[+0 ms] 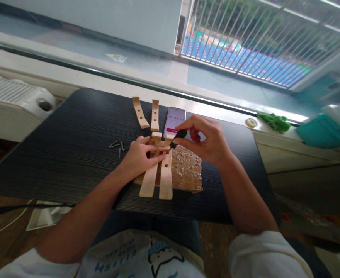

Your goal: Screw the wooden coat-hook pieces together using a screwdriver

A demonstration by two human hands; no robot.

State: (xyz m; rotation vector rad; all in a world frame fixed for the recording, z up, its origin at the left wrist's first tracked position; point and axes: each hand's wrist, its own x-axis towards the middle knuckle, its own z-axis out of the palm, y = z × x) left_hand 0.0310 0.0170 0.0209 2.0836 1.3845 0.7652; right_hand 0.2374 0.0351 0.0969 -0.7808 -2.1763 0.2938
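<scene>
The black table stands before a shirt with inverted lettering ("ORIGINAL" is legible). Across a brown block lie two wooden strips; the left hand, fingers parted, rests on them. A phone shows digits ending in "52". The right hand pinches a black screwdriver, tip at the right strip.

From afar, I see the screwdriver in my right hand above the block on the table, two bars across the block's left part. Beyond that grip lies the phone, two more bars left of it, screws left of my left hand
</scene>
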